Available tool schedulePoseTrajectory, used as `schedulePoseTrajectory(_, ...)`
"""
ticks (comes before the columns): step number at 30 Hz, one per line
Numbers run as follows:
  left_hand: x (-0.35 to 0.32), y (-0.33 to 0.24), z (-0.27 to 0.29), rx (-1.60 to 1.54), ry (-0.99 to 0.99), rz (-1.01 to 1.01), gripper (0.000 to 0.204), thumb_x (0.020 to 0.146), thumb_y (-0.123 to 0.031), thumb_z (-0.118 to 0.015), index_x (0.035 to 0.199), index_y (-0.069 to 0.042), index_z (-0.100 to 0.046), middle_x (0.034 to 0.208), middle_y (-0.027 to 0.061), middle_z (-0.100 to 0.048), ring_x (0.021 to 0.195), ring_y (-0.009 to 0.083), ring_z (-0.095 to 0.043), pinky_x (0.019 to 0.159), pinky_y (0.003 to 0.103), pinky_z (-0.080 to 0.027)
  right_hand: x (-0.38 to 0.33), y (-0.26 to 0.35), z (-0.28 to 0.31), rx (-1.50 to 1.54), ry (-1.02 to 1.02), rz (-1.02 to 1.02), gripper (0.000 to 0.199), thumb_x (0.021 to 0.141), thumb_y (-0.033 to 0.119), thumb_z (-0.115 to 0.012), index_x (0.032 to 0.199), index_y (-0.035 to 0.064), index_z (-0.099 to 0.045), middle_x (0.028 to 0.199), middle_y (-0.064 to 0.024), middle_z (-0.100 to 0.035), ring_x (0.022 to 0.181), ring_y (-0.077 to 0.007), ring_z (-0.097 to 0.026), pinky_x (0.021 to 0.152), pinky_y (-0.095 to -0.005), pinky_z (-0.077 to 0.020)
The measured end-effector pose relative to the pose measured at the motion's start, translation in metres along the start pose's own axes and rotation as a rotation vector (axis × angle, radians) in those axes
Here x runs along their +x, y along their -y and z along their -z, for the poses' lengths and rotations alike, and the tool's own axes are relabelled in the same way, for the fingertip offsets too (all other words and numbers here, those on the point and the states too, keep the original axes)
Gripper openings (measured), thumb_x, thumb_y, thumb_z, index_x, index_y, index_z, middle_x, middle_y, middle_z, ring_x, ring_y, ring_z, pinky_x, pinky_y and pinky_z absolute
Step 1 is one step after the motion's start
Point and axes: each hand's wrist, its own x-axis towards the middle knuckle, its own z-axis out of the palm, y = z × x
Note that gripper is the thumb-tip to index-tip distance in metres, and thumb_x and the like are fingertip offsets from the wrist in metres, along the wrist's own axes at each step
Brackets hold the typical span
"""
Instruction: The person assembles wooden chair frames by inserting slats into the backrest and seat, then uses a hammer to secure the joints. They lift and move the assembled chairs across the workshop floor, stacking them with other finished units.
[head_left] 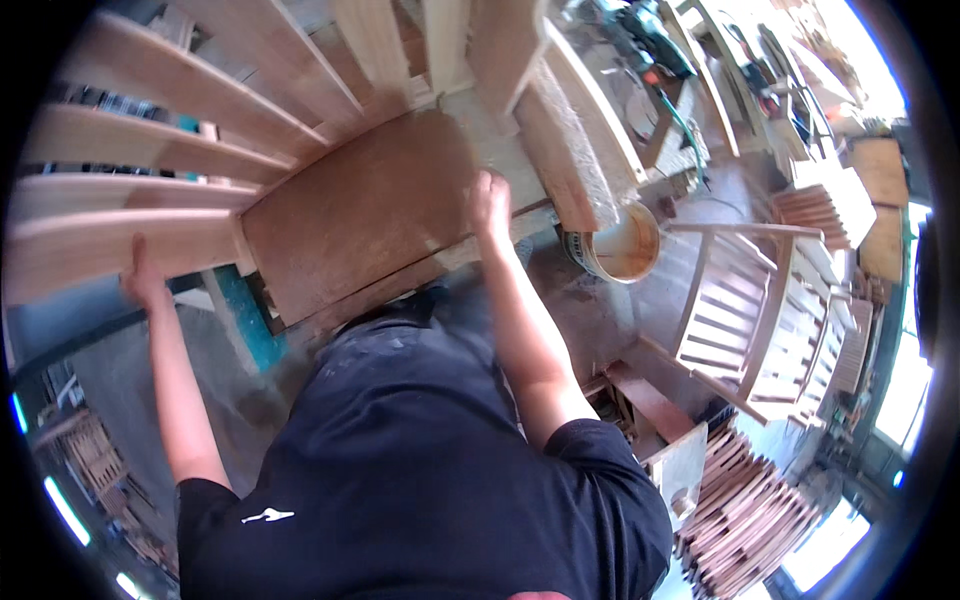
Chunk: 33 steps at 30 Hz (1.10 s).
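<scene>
A slatted wooden frame [190, 150] of pale boards rises around a brown flat panel [370, 205] in front of me. On the left, my left hand [146, 278] grips the lower edge of the nearest wooden board [90, 245], its thumb lying on the board's face. Past the panel's right side, my right hand [489, 205] is closed above a pale wooden strip [515, 165]. What its fingers hold, if anything, is hidden. A thick pale wooden beam [565, 150] lies just right of that hand.
A round bucket [627, 245] stands right of the panel. Farther right is a slatted wooden chair-like frame [740, 310]. Stacked wooden pieces [745, 515] fill the lower right. A green power tool [650, 40] lies on the cluttered bench at upper right. A teal bar [245, 315] runs below the panel's left corner.
</scene>
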Motion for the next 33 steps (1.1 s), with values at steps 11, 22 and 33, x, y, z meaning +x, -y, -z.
schedulePoseTrajectory(11, -0.031, -0.005, -0.028, 0.545, -0.087, -0.376, 0.043, 0.090, -0.036, -0.068, 0.071, 0.001, -0.072, 0.070, 0.0138, -0.071, 0.066, 0.0253, -0.071, 0.061, 0.036, -0.052, -0.086, 0.078, -0.165, -0.415, 0.791, 0.545, 0.035, 0.098, 0.033, -0.050, 0.109, 0.0043, -0.066, 0.102, -0.0246, -0.067, 0.101, -0.0422, -0.063, 0.086, -0.0478, -0.0498)
schedulePoseTrajectory(22, -0.059, -0.068, -0.056, 0.492, -0.219, -0.144, 0.043, 0.087, -0.042, -0.060, 0.077, -0.002, -0.072, 0.070, 0.0224, -0.065, 0.071, 0.0394, -0.067, 0.069, 0.045, -0.054, -0.137, 0.149, -0.283, -0.740, 0.897, 0.738, 0.047, 0.096, 0.025, -0.046, 0.143, 0.0223, -0.046, 0.095, -0.0266, -0.068, 0.092, -0.0447, -0.065, 0.078, -0.0543, -0.0519)
schedulePoseTrajectory(33, -0.054, -0.066, -0.049, 0.655, -0.241, -0.215, 0.034, 0.082, -0.037, -0.069, 0.085, -0.003, -0.072, 0.067, 0.0194, -0.065, 0.068, 0.0383, -0.066, 0.064, 0.045, -0.053, -0.146, 0.202, -0.347, -0.959, 0.782, 0.625, 0.052, 0.094, 0.028, -0.051, 0.145, 0.0237, -0.041, 0.110, -0.0195, -0.068, 0.104, -0.0396, -0.066, 0.087, -0.0529, -0.0515)
